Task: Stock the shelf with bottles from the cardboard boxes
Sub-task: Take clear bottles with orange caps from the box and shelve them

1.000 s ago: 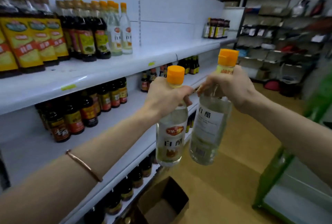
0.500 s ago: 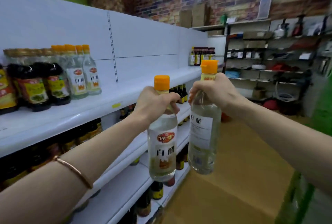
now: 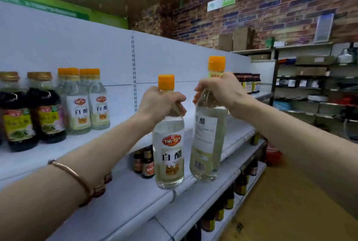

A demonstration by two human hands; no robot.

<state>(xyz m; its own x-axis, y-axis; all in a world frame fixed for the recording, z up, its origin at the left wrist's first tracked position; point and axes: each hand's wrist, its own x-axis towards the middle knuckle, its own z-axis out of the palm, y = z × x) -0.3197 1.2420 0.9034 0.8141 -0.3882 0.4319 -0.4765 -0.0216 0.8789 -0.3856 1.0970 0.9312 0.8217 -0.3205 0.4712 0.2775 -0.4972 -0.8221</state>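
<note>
My left hand (image 3: 160, 103) grips the neck of a clear vinegar bottle (image 3: 168, 149) with an orange cap and its front label facing me. My right hand (image 3: 219, 89) grips the neck of a second clear vinegar bottle (image 3: 208, 140), tilted slightly, its back label and barcode facing me. Both bottles hang in the air side by side in front of the white top shelf (image 3: 124, 140). Several matching vinegar bottles (image 3: 87, 103) stand on that shelf to the left. No cardboard box shows in this view.
Dark sauce bottles (image 3: 33, 113) stand left of the vinegar on the top shelf. More dark bottles (image 3: 144, 161) sit on the lower shelves and at the shelf's far end (image 3: 247, 83). A metal rack (image 3: 310, 86) stands against the brick wall on the right.
The view has tilted upward, so the shelf and bottles sit lower in frame. Both hands have carried the bottles up and closer to the top shelf; the floor box is out of view.
</note>
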